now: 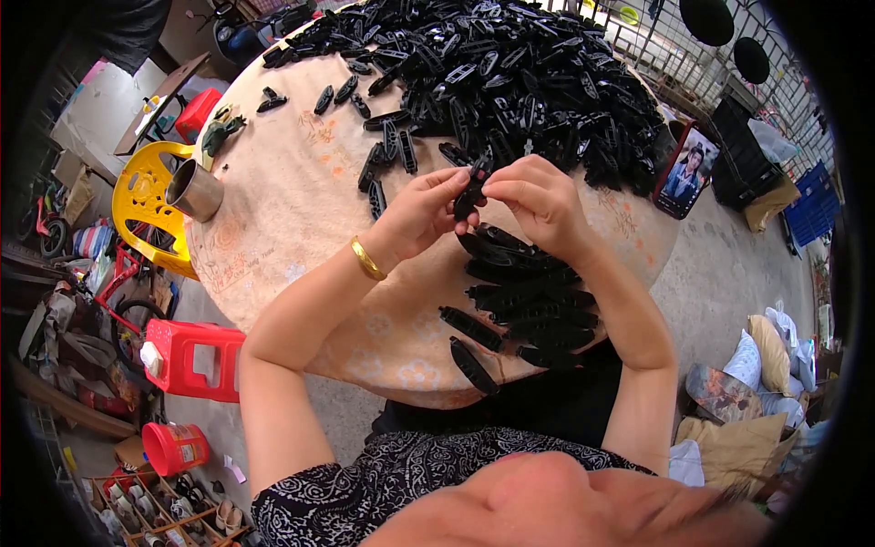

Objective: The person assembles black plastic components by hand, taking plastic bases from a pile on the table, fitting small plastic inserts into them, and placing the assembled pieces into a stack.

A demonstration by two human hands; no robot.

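My left hand (424, 214), with a gold bangle at its wrist, holds a small black plastic part (473, 190) above the middle of the table. My right hand (544, 205) is closed in a pinch, its thumb and fingertips at the right side of that part. Whatever the right fingertips hold is too small to make out. Just beyond the hands rises a large pile of long, oval black plastic pieces (510, 68). Nearer to me, below my hands, several similar black pieces (538, 305) lie in a looser group reaching the table's front edge.
The round table (264, 219) has a pale patterned cloth. A metal cup (194, 190) stands at its left edge, beside a yellow chair (146, 196). A phone (686, 173) leans upright at the right. Red stool (193, 360) and red bucket (175, 448) are on the floor, left.
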